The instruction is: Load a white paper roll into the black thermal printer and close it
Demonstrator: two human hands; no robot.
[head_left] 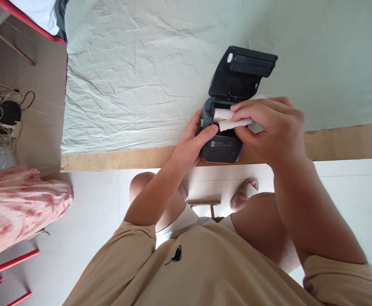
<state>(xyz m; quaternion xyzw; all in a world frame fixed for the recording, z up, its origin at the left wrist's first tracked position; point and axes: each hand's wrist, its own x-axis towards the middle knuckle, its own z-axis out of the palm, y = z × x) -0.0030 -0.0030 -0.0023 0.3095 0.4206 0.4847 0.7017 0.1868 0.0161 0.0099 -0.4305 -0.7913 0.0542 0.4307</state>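
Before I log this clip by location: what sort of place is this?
Probably a home or small informal workroom: a cloth-covered table holding a small black printer, tiled floor, and tangled cables on the floor.

Dark grey printer (224, 146), white paper strip (233, 123), pale cloth.

My shirt (205, 272) is tan with 1 small black emblem. The table cloth (141, 72) is pale greenish white over a light wood table edge (109, 160). Beside me, a pink floral fabric (14, 208) and red bars (10, 263).
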